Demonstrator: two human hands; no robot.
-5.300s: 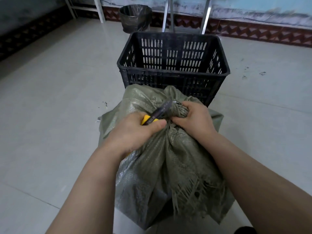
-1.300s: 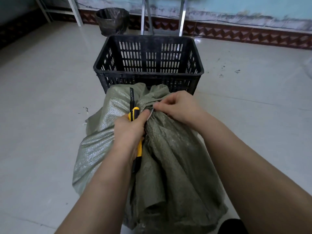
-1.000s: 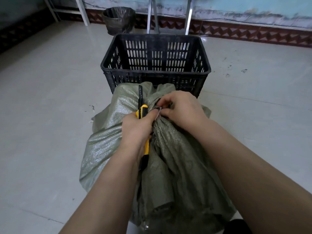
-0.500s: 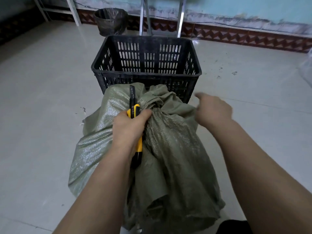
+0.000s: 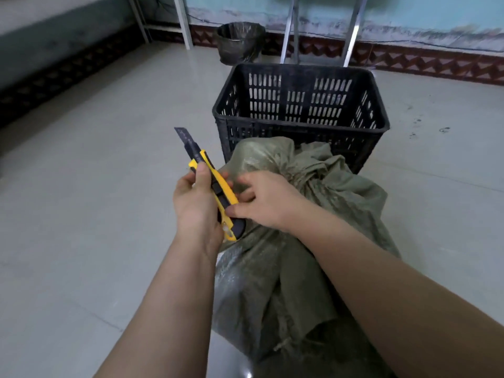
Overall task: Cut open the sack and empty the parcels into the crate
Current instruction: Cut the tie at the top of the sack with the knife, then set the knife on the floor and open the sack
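Resting beside the left grip (image 5: 197, 203) and knife (image 5: 215, 186), the sack (image 5: 313, 241).

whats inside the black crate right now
Nothing shows inside the black crate: only its slotted walls. Its near wall and the green sack hide the bottom, so that part is unknown.

Centre frame: left hand (image 5: 195, 203) gripping yellow utility knife (image 5: 218, 192), blade (image 5: 186, 140) out, pointing up-left. Right hand (image 5: 266, 201) pinching the knife's lower body. Green sack (image 5: 300, 241) below; black crate (image 5: 300, 105) behind, touching it.
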